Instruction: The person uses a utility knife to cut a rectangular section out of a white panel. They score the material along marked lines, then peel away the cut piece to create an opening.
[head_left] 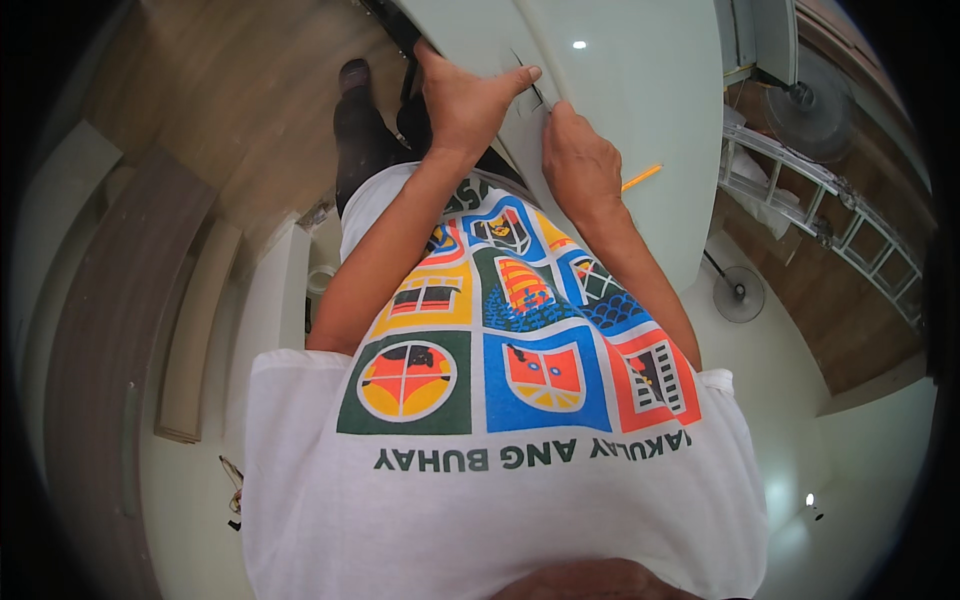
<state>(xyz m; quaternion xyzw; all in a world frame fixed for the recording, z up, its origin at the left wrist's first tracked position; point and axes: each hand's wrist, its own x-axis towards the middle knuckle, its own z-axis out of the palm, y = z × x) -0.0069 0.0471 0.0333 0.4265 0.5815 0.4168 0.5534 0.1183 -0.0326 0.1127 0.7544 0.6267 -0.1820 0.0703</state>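
Left hand (pixel 465 105): thumb spread wide from the fingers, tip at a thin dark strip (pixel 541 95).
Right hand (pixel 582 160): fingers curled together at the strip's near end; whether they pinch it, cannot tell.
Strip: between both hands' fingers, over the pale counter (pixel 640 80).
Yellow pencil (pixel 642 177): right of the right fingers, unheld.
Progress, judged: strip in place under the fingers, handling unfinished; amount left, not determinable.

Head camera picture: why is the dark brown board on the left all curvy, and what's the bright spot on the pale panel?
Head view: the dark brown board curves probably because fisheye lenses bend straight edges near the rim; head view: the bright spot on the glossy pale panel is probably glare.
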